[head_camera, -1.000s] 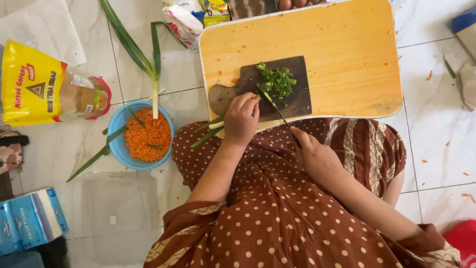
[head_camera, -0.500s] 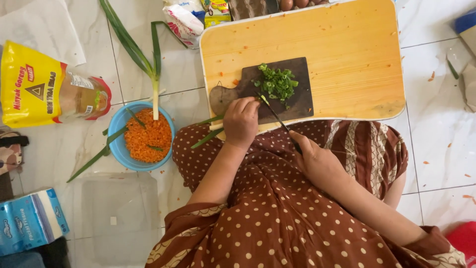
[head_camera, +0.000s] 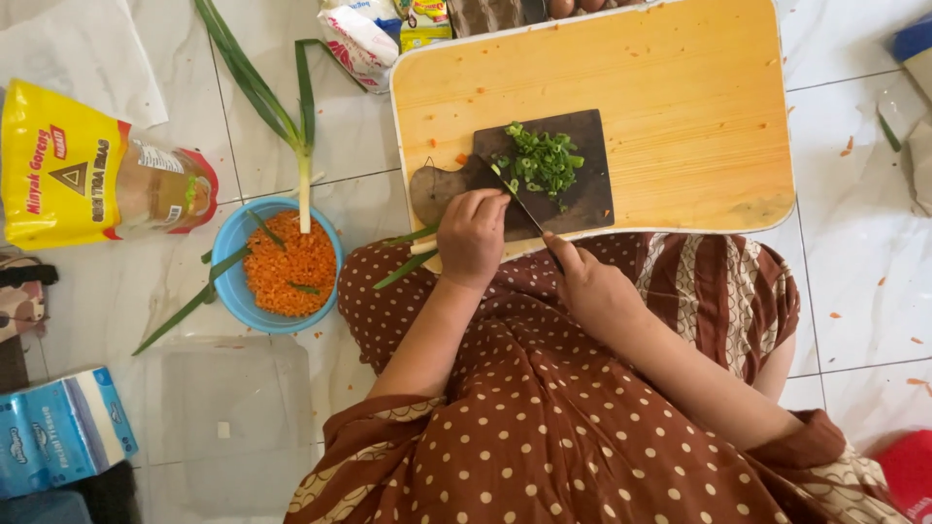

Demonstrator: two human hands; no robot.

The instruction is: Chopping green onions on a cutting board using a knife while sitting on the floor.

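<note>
Head view, looking down: left hand (head_camera: 473,238) has its fingers curled over the green onion stalks (head_camera: 408,254) at the near-left edge of the dark cutting board (head_camera: 582,189). The stalks run left to right. Right hand (head_camera: 592,286) grips the knife (head_camera: 519,202), its blade angled toward the chopped greens (head_camera: 542,160).

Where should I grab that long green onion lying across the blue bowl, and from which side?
Probably by the pale, firm stalk end of the green onion, just above the rim of the blue bowl. Come down from above with fingers either side of the stalk: it lies flat on the floor tiles, and the leaves fan out thin and floppy farther up, so they would likely bend.
</note>
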